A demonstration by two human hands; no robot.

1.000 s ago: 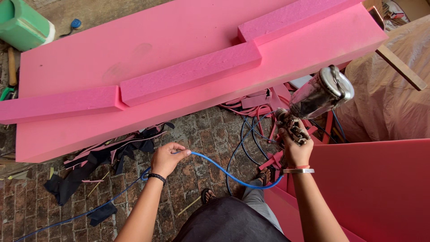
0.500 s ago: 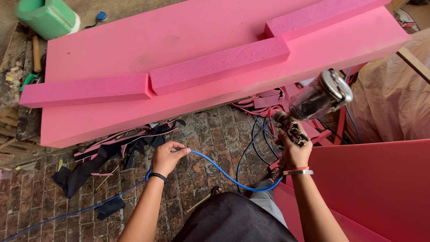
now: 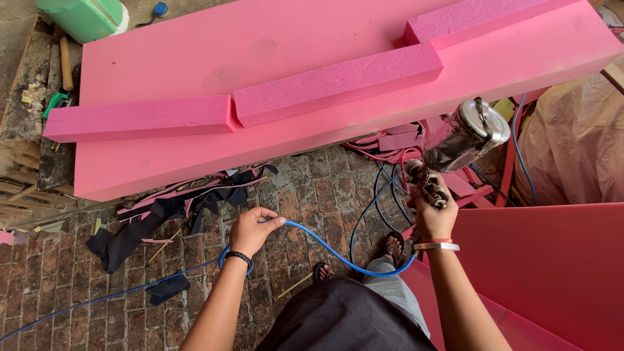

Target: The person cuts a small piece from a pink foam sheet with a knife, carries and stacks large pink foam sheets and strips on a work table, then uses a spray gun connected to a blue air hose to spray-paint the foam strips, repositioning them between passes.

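Here, L hand (image 3: pixel 252 229) pinching blue hose (image 3: pixel 338 250), R hand (image 3: pixel 432 218) gripping spray gun (image 3: pixel 455 146)

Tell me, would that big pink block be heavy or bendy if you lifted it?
The big pink block looks like foam with a grainy cut edge, so it is probably light for its size. It is thick, so likely fairly stiff, sagging only slightly. Its rough surface probably would not slip.

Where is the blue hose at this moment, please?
In the head view, the blue hose passes through the left hand at lower centre, then curves over the brick floor up to the spray gun in the right hand.
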